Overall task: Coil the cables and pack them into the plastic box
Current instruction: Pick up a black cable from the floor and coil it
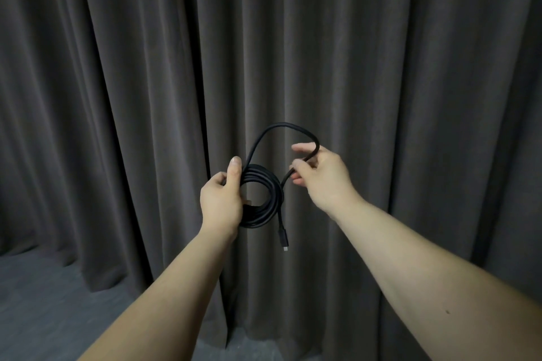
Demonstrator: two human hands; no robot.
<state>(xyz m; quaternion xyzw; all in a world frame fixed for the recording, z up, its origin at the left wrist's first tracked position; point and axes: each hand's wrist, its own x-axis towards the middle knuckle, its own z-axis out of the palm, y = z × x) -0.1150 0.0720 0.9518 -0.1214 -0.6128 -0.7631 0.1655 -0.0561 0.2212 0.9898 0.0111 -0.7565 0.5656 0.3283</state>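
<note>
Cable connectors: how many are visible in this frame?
1. A connector hangs free below the coiled black cable, right of the left hand. The cable's other end may be hidden behind that hand or inside the coil.

Both bare forearms are extended forward. The left hand (221, 199) is closed around the coiled cable (259, 199), thumb upward; the right hand (322, 176) is raised slightly higher, a loop pinched between its fingers.

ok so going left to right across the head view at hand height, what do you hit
left hand gripping the coiled cable → coil → dangling connector plug → right hand pinching the loose loop of cable, all in front of the dark curtain
</note>
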